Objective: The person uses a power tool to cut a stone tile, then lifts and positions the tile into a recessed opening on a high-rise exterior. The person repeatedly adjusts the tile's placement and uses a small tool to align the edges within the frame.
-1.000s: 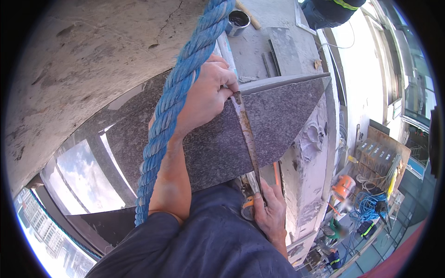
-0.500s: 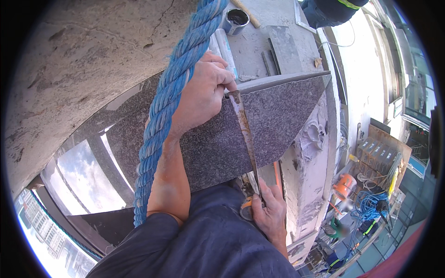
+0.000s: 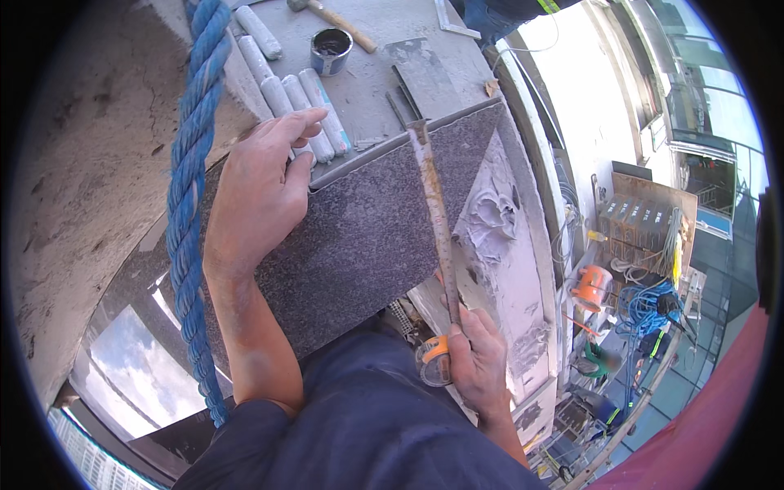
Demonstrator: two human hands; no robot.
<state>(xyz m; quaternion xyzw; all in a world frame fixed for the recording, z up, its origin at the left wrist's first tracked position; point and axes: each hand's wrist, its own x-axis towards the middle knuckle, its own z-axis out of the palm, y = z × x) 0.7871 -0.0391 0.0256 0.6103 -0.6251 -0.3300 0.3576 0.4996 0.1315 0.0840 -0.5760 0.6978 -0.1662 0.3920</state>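
A dark speckled stone slab [image 3: 359, 237] lies in front of me, its far edge raised along a grey ledge. My right hand [image 3: 478, 355] is closed on a tape measure [image 3: 434, 359] with an orange and clear case, at the slab's near right. From it the worn, stained blade [image 3: 437, 212] runs out across the slab to just past the far edge, its tip free. My left hand [image 3: 261, 184] hovers open over the slab's far left edge, thumb and fingers apart, close to several pale sausage-shaped tubes [image 3: 310, 110]. Spread grey adhesive [image 3: 490, 216] shows right of the slab.
A thick blue rope [image 3: 192, 188] hangs at the left before a concrete wall [image 3: 98, 147]. On the ledge stand an open tin [image 3: 331, 53], a hammer [image 3: 339, 23] and dark strips [image 3: 420, 77]. Far below right are people, an orange bucket [image 3: 592, 287] and coiled blue rope [image 3: 649, 306].
My left hand has let go of the blade's tip and moved left. The view has shifted, bringing the tubes and hammer into sight. My right hand keeps the tape measure.
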